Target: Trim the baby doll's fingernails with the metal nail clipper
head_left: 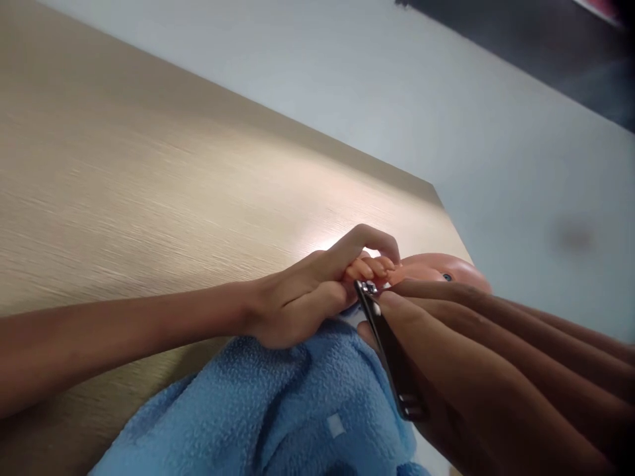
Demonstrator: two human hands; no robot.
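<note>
A baby doll (441, 268) lies wrapped in a blue fleece towel (278, 410) on a wooden table. My left hand (307, 291) reaches in from the left and pinches the doll's small hand (372, 268) between thumb and fingers. My right hand (476, 370), very close to the camera at the lower right, grips a dark metal nail clipper (389, 350). The clipper's jaws sit right at the doll's fingertips. Most of the doll's body is hidden under the towel and my hands.
The light wooden table (124, 185) stretches away to the left and back, ending at an edge on the right. Beyond it lies a pale grey floor (496, 132), with a dark object (546, 46) at the top right.
</note>
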